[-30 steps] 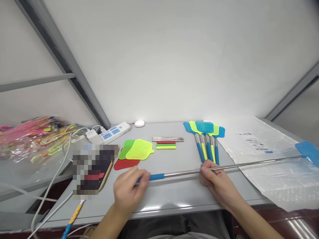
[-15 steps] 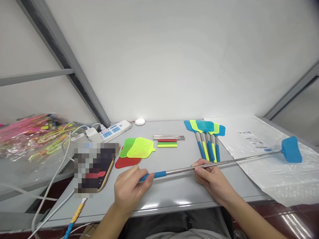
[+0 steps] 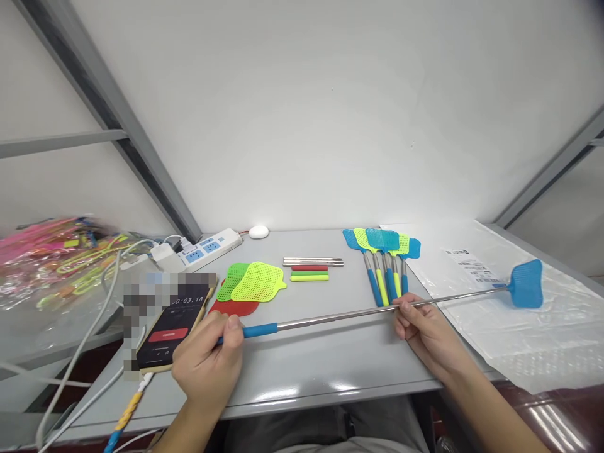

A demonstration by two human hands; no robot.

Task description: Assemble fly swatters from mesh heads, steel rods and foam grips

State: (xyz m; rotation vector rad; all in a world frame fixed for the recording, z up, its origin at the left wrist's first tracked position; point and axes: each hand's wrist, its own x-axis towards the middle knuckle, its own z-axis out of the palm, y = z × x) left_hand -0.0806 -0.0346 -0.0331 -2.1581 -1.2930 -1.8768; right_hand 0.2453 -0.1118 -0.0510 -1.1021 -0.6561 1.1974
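A telescopic fly swatter with a long extended metal rod spans the view above the table. My left hand is closed round its blue handle. My right hand pinches the rod further along, between handle and blue head. Beyond my right hand, several blue and yellow-green swatters lie side by side with heads away from me. Loose swatter heads, yellow-green, green and red, overlap near my left hand. Metal rods and coloured handle sleeves lie at the middle.
A phone showing a timer lies at the left beside a white power strip with cables. White plastic packaging covers the right side of the grey table. Bagged colourful items sit far left. A wall stands behind.
My left hand has moved left with the handle, and my right hand has slid along the rod toward the head. The swatter's head now shows further left.
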